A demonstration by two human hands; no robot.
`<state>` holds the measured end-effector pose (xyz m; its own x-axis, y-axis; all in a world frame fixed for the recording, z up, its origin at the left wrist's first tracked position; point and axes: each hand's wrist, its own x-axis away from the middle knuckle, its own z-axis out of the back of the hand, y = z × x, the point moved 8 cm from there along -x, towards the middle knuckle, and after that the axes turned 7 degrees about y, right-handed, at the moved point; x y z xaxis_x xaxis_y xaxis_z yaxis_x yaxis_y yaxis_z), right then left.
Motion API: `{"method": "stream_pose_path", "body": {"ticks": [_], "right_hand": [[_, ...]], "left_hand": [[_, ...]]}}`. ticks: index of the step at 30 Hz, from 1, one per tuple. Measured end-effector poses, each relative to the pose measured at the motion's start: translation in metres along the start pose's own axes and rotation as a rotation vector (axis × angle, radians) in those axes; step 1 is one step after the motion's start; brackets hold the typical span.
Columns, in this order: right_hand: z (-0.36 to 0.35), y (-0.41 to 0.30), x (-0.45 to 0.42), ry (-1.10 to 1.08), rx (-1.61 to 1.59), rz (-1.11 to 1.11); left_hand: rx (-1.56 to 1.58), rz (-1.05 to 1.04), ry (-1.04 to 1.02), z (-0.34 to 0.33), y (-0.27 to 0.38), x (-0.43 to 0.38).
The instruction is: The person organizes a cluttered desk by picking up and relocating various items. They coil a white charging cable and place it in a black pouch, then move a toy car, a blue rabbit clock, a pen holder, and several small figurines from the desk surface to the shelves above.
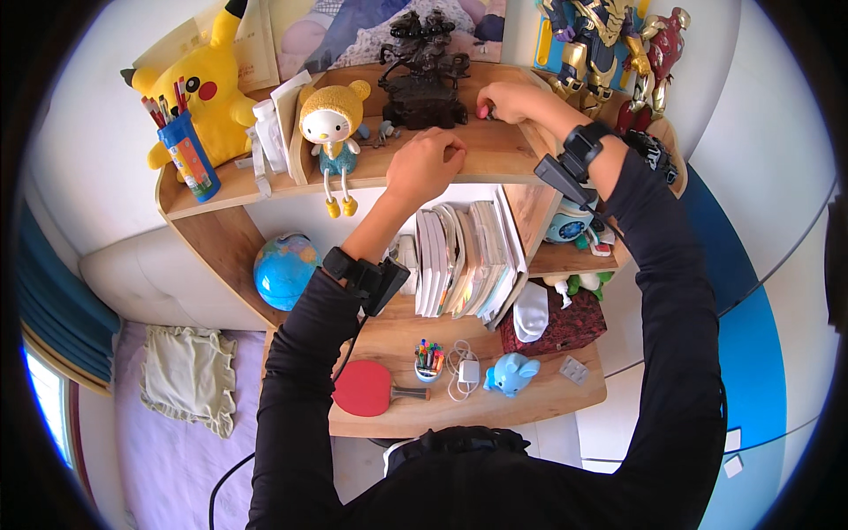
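On the top wooden shelf [493, 159], my right hand [513, 105] has its fingers on a small pink object [483, 110], right of a dark carved ornament [424, 93]. My left hand [427, 162] rests at the shelf's front edge below the ornament, its fingers curled, with nothing visible in it; their inner side is hidden. Left of it are small keys or metal trinkets [386, 134] and a seated doll in a yellow knitted hood [329, 126]. Both wrists carry black strapped devices.
A yellow plush toy [205, 93], a blue pen cup [189, 159] and a white bottle [268, 132] stand left. Armoured figures [593, 53] stand right. Below are a globe [286, 268], upright books [464, 258], a red table-tennis bat [363, 389] and a blue elephant figure [511, 374].
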<state>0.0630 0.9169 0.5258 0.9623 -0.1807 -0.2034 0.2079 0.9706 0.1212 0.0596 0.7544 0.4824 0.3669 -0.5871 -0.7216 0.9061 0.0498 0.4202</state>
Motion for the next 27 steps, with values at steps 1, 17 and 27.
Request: {"method": "stream_pose_path", "body": {"ticks": [1,17,27], "right_hand": [[-0.004,0.002,-0.005,-0.018,0.031,-0.004],[-0.019,0.02,-0.032,-0.257,0.111,-0.221],[-0.036,0.026,-0.017,-0.271,0.203,-0.225]], "left_hand": [[-0.001,0.012,-0.017,0.0,-0.002,0.0],[-0.007,0.057,-0.069,0.003,-0.004,0.006],[0.005,0.034,-0.06,-0.001,0.0,0.004]]}}
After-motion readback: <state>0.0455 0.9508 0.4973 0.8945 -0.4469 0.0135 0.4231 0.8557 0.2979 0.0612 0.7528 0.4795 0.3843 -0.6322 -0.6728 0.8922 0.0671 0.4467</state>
